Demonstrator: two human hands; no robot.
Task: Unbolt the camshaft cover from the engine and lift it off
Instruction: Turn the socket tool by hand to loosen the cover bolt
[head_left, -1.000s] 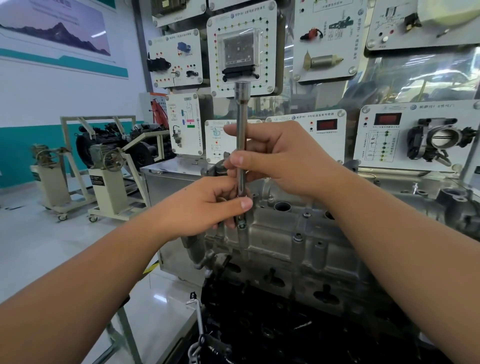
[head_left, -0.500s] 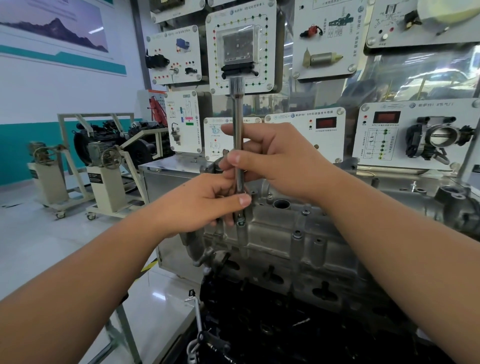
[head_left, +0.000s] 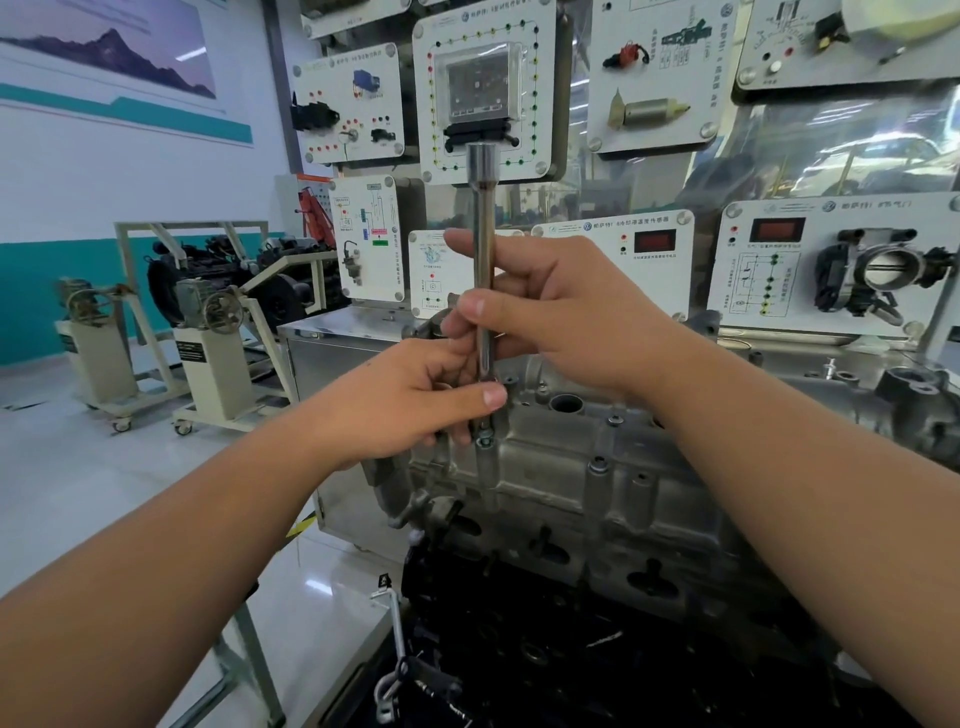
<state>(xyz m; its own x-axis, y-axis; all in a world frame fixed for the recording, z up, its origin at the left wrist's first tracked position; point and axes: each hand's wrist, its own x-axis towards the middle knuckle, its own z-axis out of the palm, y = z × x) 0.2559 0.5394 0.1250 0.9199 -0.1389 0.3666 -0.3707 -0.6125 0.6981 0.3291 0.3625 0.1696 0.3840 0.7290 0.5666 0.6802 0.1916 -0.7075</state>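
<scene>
Our right hand (head_left: 561, 317) pinches the extension bar (head_left: 484, 270) mid-shaft, our left hand (head_left: 415, 410) grips its foot — just below it a bolt (head_left: 485, 441) in the camshaft cover (head_left: 597, 467). Tilt the bar and it could slip off — rounding the head.

White wall with teal band (head_left: 31, 291), glossy pale floor (head_left: 104, 483), wall-mounted training panels (head_left: 644, 73), engine stands (head_left: 218, 332) at left.

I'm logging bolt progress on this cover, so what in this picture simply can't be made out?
Head view only:
- Lower tip of the socket extension bar: the left hand covers where it meets the bolt.
- Whether that bolt is loose: hidden by the same fingers.
- Right end of the camshaft cover: behind the right hand and forearm.
- Engine below the cover: too dark to read.
</scene>
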